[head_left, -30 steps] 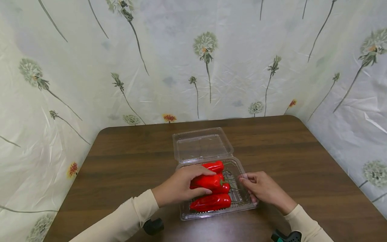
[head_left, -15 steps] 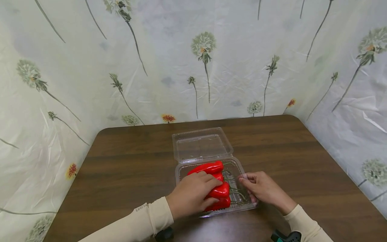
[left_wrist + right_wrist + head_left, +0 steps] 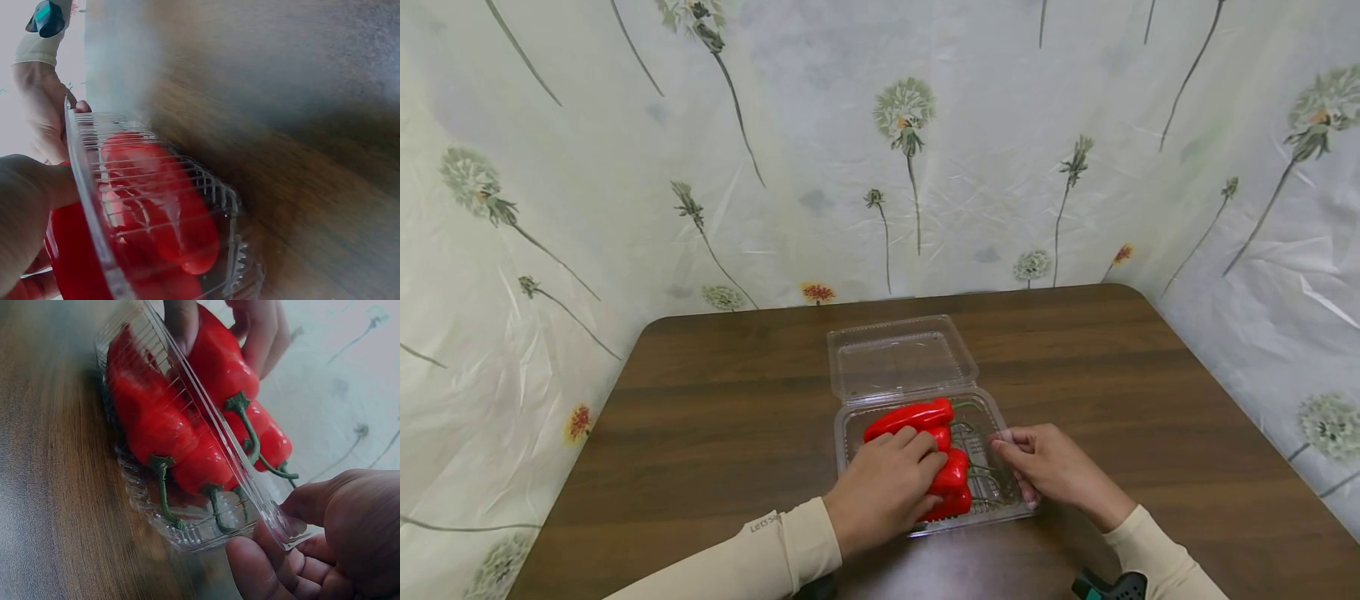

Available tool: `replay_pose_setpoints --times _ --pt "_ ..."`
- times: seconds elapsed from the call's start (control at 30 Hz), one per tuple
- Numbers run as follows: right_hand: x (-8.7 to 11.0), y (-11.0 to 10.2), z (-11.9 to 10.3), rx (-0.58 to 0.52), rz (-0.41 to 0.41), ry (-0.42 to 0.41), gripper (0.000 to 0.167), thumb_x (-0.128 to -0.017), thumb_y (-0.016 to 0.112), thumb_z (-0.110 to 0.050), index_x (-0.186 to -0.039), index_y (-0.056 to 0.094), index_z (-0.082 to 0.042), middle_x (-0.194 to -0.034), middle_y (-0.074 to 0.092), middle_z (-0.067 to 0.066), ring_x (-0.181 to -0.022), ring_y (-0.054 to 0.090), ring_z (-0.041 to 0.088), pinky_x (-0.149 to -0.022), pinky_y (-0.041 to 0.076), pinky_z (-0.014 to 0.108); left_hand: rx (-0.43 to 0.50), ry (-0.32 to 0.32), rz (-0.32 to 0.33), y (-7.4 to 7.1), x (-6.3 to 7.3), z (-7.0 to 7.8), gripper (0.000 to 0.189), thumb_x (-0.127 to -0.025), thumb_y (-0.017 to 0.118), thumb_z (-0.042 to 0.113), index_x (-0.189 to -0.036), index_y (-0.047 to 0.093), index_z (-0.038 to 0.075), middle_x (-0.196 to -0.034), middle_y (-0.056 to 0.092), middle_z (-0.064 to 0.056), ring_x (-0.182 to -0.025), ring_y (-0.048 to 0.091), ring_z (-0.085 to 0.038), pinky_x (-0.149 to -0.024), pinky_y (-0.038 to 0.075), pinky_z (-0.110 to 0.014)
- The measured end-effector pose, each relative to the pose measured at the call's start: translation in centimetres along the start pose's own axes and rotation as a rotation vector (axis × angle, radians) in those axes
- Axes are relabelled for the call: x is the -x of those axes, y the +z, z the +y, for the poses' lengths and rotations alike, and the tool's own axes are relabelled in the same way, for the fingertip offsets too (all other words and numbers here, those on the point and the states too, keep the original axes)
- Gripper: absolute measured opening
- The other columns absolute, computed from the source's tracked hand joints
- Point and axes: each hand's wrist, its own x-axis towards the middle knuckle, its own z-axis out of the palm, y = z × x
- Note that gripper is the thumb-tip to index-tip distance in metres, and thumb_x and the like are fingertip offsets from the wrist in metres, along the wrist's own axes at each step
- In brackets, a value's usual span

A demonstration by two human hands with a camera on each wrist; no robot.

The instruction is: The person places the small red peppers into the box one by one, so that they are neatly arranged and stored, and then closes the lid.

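A clear plastic clamshell container [image 3: 842,442] stands on the table with its lid [image 3: 898,358] laid back. Several red peppers with green stems lie inside, one of them a long pepper [image 3: 910,417] along the far side. My left hand [image 3: 883,487] reaches over the near left part of the container and grips a red pepper [image 3: 222,362], thumb on one side and fingers on the other. Its back hides part of the peppers in the head view. At the right side, my right hand [image 3: 1048,462] pinches the container's rim [image 3: 275,525] between thumb and fingers.
The brown wooden table [image 3: 737,400] extends around the container on all sides. Behind it hangs a pale curtain [image 3: 820,125] printed with dandelions. Dark wrist devices, such as the right one [image 3: 1108,585], sit below the sleeves.
My left hand has moved right and toward me with the pepper, down among the near peppers. The far pepper is more exposed. My right hand stays on the rim.
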Motion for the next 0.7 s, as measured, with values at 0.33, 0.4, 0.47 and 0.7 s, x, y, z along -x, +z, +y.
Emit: replay_pose_setpoints --times 0.33,0.4,0.47,0.7 --pt "-0.11 0.02 0.05 0.009 0.003 0.0 0.027 -0.103 0.059 -0.027 -0.106 0.07 -0.002 -0.053 0.051 0.002 -0.041 0.052 0.015 -0.039 0.042 0.027 -0.015 -0.006 -0.034 0.45 0.27 -0.05 0.046 -0.084 0.08 0.047 -0.118 0.072 0.017 -0.105 0.064 0.004 -0.091 0.052 -0.013 -0.078 0.051 -0.022" --pt "-0.14 0.03 0.04 0.01 0.002 -0.001 0.026 -0.103 0.06 -0.026 -0.104 0.07 -0.002 -0.053 0.051 0.002 -0.041 0.052 0.015 -0.039 0.042 0.027 0.002 -0.01 -0.042 0.47 0.31 -0.13 0.046 -0.084 0.08 0.046 -0.119 0.072 0.016 -0.106 0.064 0.004 -0.091 0.052 -0.013 -0.078 0.052 -0.022" --pt "-0.15 0.03 0.04 0.011 0.001 -0.003 0.026 -0.103 0.059 -0.027 -0.103 0.07 -0.003 -0.053 0.051 0.002 -0.041 0.052 0.015 -0.039 0.042 0.028 0.018 -0.015 -0.047 0.42 0.37 -0.2 0.046 -0.084 0.08 0.046 -0.119 0.071 0.017 -0.106 0.064 0.004 -0.09 0.052 -0.013 -0.078 0.052 -0.022" --pt "-0.21 0.06 0.13 0.017 -0.01 0.008 0.028 -0.103 0.059 -0.027 -0.094 0.068 -0.003 -0.053 0.052 0.001 -0.042 0.054 0.016 -0.04 0.042 0.027 0.043 -0.02 -0.037 0.34 0.64 -0.38 0.042 -0.085 0.079 0.044 -0.117 0.071 0.017 -0.106 0.062 0.005 -0.09 0.051 -0.013 -0.078 0.052 -0.023"
